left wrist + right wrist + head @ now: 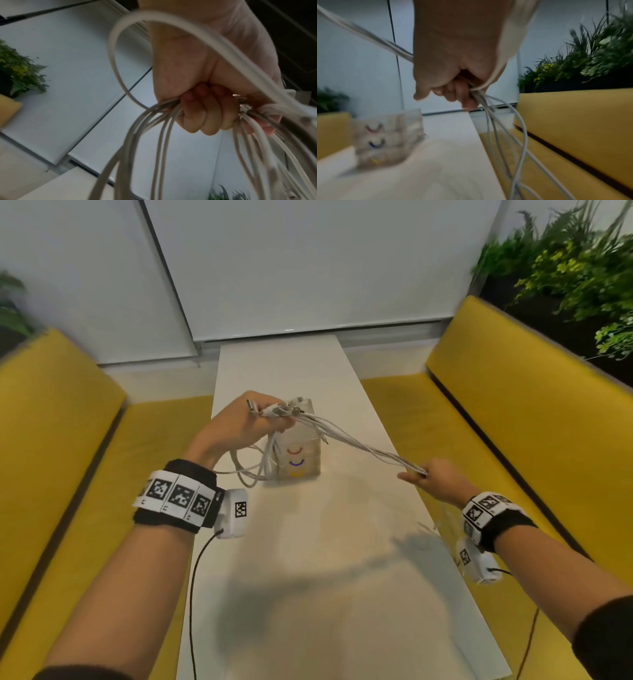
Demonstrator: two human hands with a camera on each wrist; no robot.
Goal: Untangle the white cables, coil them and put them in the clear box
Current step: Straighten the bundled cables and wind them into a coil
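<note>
Both forearms bare, dark sleeve cuffs just showing at the bottom edge. Each wrist wears a black sweatband wrapped with a white strap of square black-and-white fiducial tags, three tags visible on the left strap, at least two on the right strap. A white camera pod with its own small tag hangs on the inner side of the left wrist and a matching pod under the right, each trailing a thin black cable back toward the body.
</note>
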